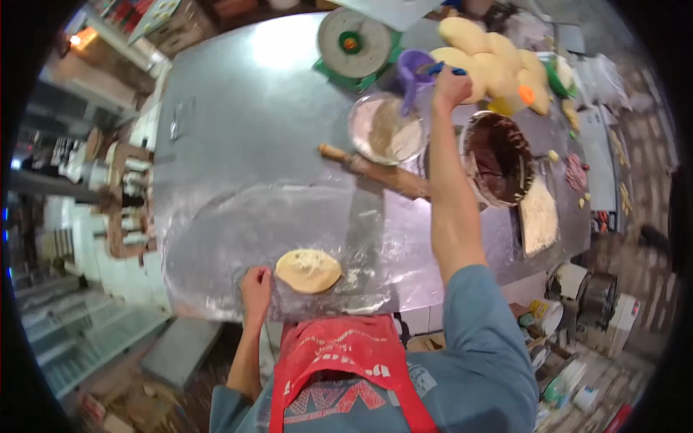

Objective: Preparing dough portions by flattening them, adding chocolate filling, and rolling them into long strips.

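On the metal table (238, 159), near its front edge, lies a flattened oval piece of dough (309, 273) with flour sprinkled on top. Just left of it my left hand (256, 286) rests at the table edge, fingers curled closed, no object showing in them. My right arm stretches far forward across the table. At its end my right hand (453, 86) is closed on a blue-handled tool (435, 68), whose far end I cannot make out. That tool is at a purple plastic container (413, 71), beside a heap of pale dough pieces (498, 61).
Left of my forearm stand a bowl of flour (403, 141) and a rolling pin (382, 175), partly behind the arm. To its right is a bowl of dark brown filling (494, 155), with a pale crumb-covered slab (540, 220) beyond. A green scale (351, 45) stands at the back.
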Demonstrator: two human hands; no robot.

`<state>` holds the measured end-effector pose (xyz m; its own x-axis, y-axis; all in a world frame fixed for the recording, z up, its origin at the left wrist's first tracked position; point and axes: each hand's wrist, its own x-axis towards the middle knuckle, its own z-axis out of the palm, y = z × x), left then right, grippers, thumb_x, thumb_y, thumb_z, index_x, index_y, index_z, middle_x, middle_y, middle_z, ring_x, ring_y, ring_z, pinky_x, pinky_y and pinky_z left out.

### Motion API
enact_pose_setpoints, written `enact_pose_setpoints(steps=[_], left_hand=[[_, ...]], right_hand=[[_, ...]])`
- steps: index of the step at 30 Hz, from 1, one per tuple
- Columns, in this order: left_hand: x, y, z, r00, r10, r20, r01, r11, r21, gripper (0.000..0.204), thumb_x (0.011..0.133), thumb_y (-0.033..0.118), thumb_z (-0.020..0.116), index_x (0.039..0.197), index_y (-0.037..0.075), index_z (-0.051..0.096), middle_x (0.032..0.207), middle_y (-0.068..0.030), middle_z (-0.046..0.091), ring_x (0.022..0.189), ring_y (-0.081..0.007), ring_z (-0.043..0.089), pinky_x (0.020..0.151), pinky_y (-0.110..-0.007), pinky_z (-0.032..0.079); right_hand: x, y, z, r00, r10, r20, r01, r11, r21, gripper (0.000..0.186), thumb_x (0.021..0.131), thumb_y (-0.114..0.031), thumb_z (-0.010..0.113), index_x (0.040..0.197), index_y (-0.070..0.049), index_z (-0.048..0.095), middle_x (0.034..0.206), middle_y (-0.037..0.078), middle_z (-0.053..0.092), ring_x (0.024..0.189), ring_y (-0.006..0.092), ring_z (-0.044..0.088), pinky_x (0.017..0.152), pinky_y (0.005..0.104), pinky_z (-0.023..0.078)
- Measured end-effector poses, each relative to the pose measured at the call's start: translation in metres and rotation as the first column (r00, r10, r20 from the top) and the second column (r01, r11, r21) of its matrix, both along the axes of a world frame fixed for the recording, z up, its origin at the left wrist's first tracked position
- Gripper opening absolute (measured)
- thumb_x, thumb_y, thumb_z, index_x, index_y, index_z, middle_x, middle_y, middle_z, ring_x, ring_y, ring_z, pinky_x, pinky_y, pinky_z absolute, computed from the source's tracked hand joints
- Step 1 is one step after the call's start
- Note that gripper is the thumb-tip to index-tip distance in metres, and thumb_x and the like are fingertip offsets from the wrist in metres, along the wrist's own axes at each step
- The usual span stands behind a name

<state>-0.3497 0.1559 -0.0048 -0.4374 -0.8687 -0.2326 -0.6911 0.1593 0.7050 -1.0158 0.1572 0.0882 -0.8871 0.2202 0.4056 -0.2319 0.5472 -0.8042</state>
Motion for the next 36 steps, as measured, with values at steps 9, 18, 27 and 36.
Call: enact_pose_setpoints(steps=[9, 18, 27, 36], left_hand=[[-0.041, -0.004, 0.035, 0.996, 0.023, 0.081, -0.013, 0.992, -0.123, 0.017, 0.093, 0.015, 0.07, 0.103, 0.002, 0.074, 0.093, -0.0159, 0.07, 0.084, -0.0317, 0.071, 0.076, -0.039, 0.056], [-0.094, -0.035, 0.019, 0.852, -0.523, 0.013, 0.509, 0.824, -0.249, 0.017, 0.089, 0.016, 0.07, 0.099, 0.005, 0.078, 0.092, -0.0155, 0.066, 0.088, -0.0374, 0.066, 0.08, -0.046, 0.054], [-0.114, -0.047, 0.015, 0.742, -0.667, 0.071, 0.67, 0.73, -0.137, 0.016, 0.082, 0.011, 0.069, 0.092, 0.005, 0.079, 0.089, -0.0212, 0.074, 0.087, -0.0399, 0.072, 0.079, -0.048, 0.056], [-0.133, -0.058, 0.006, 0.55, -0.804, 0.225, 0.831, 0.554, -0.051, 0.016, 0.078, 0.015, 0.068, 0.086, 0.006, 0.079, 0.085, -0.0233, 0.073, 0.084, -0.0423, 0.072, 0.077, -0.05, 0.058]], right_hand=[[0.125, 0.043, 0.032, 0.961, 0.203, -0.187, -0.186, 0.977, 0.104, 0.023, 0.087, -0.02, 0.072, 0.089, 0.003, 0.072, 0.083, 0.019, 0.072, 0.077, 0.0377, 0.07, 0.072, 0.0461, 0.053], [0.412, 0.118, -0.071, 0.412, 0.829, 0.379, -0.911, 0.379, 0.162, 0.015, 0.081, -0.003, 0.068, 0.094, 0.001, 0.075, 0.094, 0.024, 0.071, 0.091, 0.0417, 0.069, 0.084, 0.0462, 0.054], [0.434, 0.114, -0.087, 0.477, 0.796, 0.372, -0.877, 0.401, 0.266, 0.017, 0.079, -0.002, 0.069, 0.095, 0.001, 0.076, 0.09, 0.024, 0.07, 0.086, 0.0425, 0.069, 0.079, 0.0466, 0.055], [0.424, 0.109, -0.087, 0.376, 0.782, 0.497, -0.903, 0.189, 0.385, 0.013, 0.078, 0.001, 0.067, 0.09, 0.007, 0.07, 0.093, 0.026, 0.071, 0.088, 0.0426, 0.07, 0.08, 0.0454, 0.056]])
